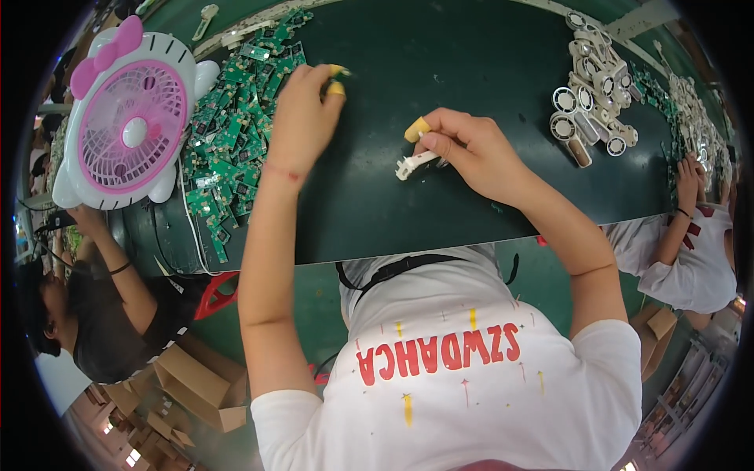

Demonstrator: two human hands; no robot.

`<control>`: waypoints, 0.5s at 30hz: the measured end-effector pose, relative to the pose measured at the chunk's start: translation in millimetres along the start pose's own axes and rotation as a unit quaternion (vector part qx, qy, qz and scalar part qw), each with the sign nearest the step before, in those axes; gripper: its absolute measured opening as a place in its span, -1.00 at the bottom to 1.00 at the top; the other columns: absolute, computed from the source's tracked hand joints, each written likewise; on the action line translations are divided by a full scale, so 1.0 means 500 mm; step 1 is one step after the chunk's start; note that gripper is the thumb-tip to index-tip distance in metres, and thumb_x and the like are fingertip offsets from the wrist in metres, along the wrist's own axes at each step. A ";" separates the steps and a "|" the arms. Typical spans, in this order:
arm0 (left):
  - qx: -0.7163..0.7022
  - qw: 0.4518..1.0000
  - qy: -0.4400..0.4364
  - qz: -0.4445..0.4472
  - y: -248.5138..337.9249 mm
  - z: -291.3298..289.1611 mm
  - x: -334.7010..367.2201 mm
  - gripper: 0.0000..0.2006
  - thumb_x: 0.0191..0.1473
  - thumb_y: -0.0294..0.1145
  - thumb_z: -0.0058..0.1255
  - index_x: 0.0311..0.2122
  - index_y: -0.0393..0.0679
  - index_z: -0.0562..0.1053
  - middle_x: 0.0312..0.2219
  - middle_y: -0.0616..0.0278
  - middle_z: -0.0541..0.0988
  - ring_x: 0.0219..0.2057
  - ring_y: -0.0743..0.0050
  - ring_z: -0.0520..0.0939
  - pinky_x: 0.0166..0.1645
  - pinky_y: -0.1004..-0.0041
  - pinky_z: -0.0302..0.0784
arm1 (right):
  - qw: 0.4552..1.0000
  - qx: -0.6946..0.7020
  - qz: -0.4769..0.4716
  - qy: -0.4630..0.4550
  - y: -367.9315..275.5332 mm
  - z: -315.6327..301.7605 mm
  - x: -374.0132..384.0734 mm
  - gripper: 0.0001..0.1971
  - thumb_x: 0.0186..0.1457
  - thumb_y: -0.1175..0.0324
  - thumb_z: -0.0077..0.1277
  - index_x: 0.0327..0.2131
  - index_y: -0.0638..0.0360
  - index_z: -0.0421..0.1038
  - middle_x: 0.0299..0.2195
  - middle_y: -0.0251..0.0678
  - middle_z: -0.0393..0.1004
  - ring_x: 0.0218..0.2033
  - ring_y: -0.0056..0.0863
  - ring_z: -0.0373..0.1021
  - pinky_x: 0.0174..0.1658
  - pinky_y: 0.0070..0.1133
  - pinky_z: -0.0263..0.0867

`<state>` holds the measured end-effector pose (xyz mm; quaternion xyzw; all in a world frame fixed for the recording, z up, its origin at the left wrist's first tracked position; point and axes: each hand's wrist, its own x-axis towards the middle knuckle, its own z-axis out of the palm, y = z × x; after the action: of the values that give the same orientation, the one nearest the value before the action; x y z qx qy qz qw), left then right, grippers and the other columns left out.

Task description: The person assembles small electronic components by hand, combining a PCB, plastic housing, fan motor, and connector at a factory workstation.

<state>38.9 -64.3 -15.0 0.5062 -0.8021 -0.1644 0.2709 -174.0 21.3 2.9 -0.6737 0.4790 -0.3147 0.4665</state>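
My left hand [302,114] is beside the right edge of a pile of green circuit boards [236,118]. Its thumb and forefinger, both in yellow finger cots, are pinched together, and a tiny dark bit shows at their tips, too small to name. Over the middle of the table my right hand [479,153] holds a white plastic part [414,163] between thumb and fingers. Small prongs stick out at the part's free end, while its other end is hidden in my hand. A yellow finger cot covers the right forefinger.
A white and pink cat-shaped fan [133,125] stands at the left, its white cable [188,224] running down beside the boards. White handheld-fan housings [593,86] are heaped at the right on the dark green table [377,228]. Other people work at both sides; cardboard boxes [200,385] sit at lower left.
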 end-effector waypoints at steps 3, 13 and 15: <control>-0.306 0.950 -0.027 -0.058 0.098 0.000 -0.071 -0.80 0.08 -0.62 -0.24 -0.18 -0.30 0.37 -0.33 0.22 0.34 -0.43 0.59 0.52 -0.35 0.63 0.42 | 0.995 0.075 0.060 0.015 -0.025 0.007 -0.013 -0.86 0.12 0.39 -0.10 -0.32 0.26 0.37 -0.47 -0.42 0.46 -0.41 -0.75 0.34 -0.32 -0.74 0.24; -0.293 0.947 0.112 0.070 0.104 -0.011 -0.129 -0.55 -0.21 -0.78 -0.23 -0.12 -0.28 0.37 -0.23 0.11 0.51 -0.29 0.13 0.52 -0.20 0.40 0.43 | 0.982 0.180 0.004 0.057 -0.097 0.067 0.031 -0.84 0.11 0.39 -0.11 -0.39 0.33 0.34 -0.50 -0.39 0.43 -0.45 -0.75 0.33 -0.37 -0.74 0.27; -0.294 0.946 0.120 0.061 0.089 -0.021 -0.132 -0.59 -0.20 -0.76 -0.22 -0.13 -0.31 0.36 -0.21 0.11 0.51 -0.31 0.12 0.52 -0.21 0.40 0.42 | 0.984 0.172 0.023 0.044 -0.106 0.079 0.042 -0.83 0.14 0.38 -0.16 -0.40 0.30 0.34 -0.49 -0.41 0.42 -0.45 -0.77 0.31 -0.37 -0.76 0.24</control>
<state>35.4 14.3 -0.5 0.3698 -0.7091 -0.3145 0.5113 -113.9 19.9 37.6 -0.5580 0.4533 -0.4107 0.5608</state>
